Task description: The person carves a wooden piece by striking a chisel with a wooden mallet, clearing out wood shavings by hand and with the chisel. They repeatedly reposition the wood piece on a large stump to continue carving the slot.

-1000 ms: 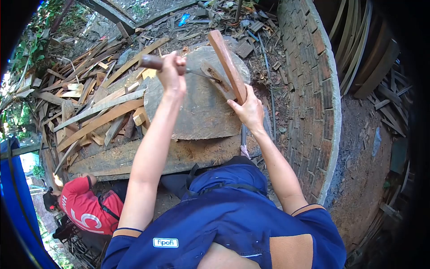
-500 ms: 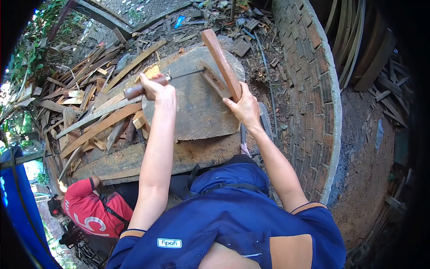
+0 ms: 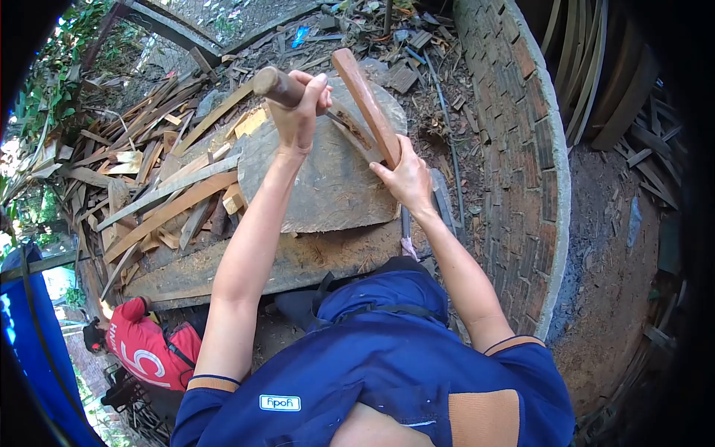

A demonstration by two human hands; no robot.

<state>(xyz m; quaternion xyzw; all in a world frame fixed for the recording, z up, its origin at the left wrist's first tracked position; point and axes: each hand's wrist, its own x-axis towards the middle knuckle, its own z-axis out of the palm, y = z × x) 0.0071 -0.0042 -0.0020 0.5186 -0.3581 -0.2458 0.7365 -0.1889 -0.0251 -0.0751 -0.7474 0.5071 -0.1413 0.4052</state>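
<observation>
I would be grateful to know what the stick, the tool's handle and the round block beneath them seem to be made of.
Stick: wood, reddish-brown, with flat, smooth-cut faces and no paint.
Tool handle: probably wood, dark brown, rounded, with a slight sheen.
Round block: wood, weathered grey and rough, its surface worn and scarred.

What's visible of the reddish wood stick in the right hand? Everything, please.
The wood stick is long, straight and flat-sided, reddish-brown bare wood with a rounded upper end. It stands tilted over the grey chopping block, its top leaning away and leftward. The right hand grips its lower end, hiding where it rests. The blade of the knife held by the left hand lies close along its left side; contact there is unclear.
</observation>
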